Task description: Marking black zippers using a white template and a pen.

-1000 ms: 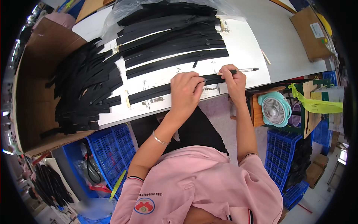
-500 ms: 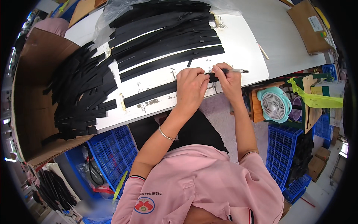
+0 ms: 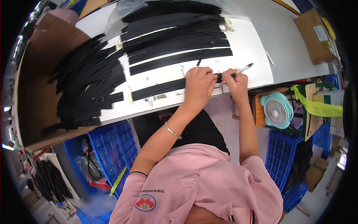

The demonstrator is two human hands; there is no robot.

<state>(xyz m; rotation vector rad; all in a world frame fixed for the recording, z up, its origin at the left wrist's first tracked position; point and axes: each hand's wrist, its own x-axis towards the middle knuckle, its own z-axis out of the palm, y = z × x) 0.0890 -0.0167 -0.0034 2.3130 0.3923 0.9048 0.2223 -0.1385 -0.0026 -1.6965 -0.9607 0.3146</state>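
Now, compared with a second ago, little has shifted: left of the near black strip (image 3: 160, 89) the heap of strips (image 3: 85, 86) lies unchanged on the white surface (image 3: 246, 44); the left hand (image 3: 199, 85) stays pressed flat on that strip's right end, and the right hand (image 3: 235, 83), closed on a pen (image 3: 242, 69), remains just beside it, so marking seems still underway.

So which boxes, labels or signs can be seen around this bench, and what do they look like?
Open cardboard box: left end of the table, brown, holding loose black strips.
Flat cardboard box: far right of the table, brown, closed.
Label: on that flat box, small white rectangle.
Badge: on the pink shirt, round, red and white.
No screens show.
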